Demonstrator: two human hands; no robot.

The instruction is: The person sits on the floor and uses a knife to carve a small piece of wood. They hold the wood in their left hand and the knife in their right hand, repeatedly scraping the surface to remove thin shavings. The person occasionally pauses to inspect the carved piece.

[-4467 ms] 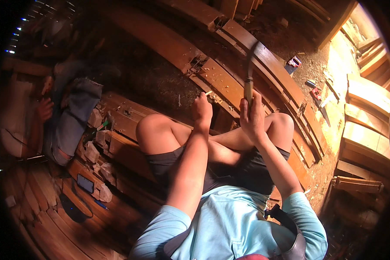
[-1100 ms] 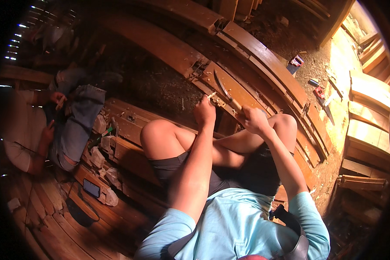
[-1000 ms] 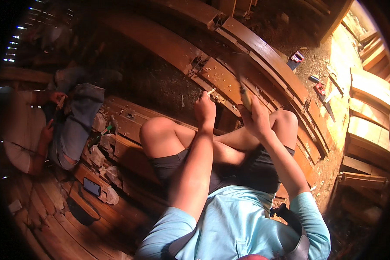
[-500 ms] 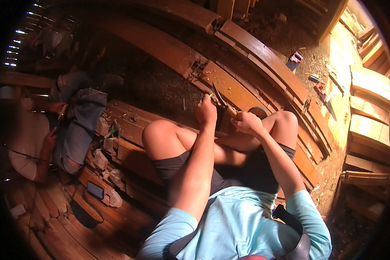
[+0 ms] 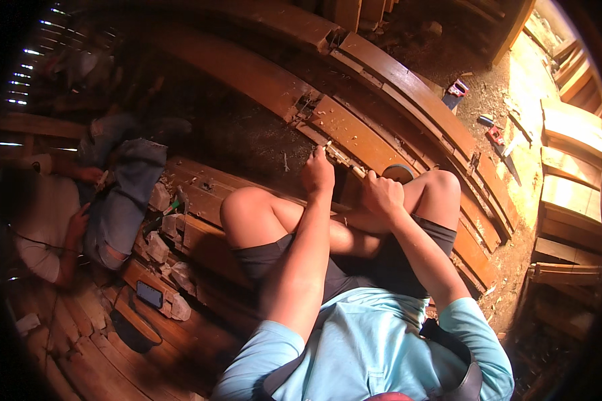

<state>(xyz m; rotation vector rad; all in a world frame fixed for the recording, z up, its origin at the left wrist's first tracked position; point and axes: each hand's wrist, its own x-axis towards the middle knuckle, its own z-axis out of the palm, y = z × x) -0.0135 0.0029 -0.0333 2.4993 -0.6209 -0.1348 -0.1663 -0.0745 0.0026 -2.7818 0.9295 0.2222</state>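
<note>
My left hand [image 5: 318, 172] is closed round a small pale piece of wood [image 5: 328, 144], whose tip pokes out above the fingers. In my right hand [image 5: 384, 194] is a curved-bladed knife, gripped by its light wooden handle [image 5: 359, 172]. Its blade [image 5: 341, 158] now lies in the gap between my hands, pointing toward the left one, and is hard to make out against the planks. Both hands are held above my bent, crossed legs. Just beyond the right hand is the rim of a round dark object [image 5: 399, 172], partly hidden by my knee.
Long brown boards [image 5: 361, 130] with shavings run past my knees. A co-worker [image 5: 53, 220] sits at the left, with stone-like chunks [image 5: 157, 247] and a phone [image 5: 149, 294] between us. Red-handled saws [image 5: 496, 136] lie on the floor at the right, near stacked wood [image 5: 572, 170].
The knife blade has swung down from pointing up and away to lying between my hands. My right hand has turned over slightly; the left has barely moved.
</note>
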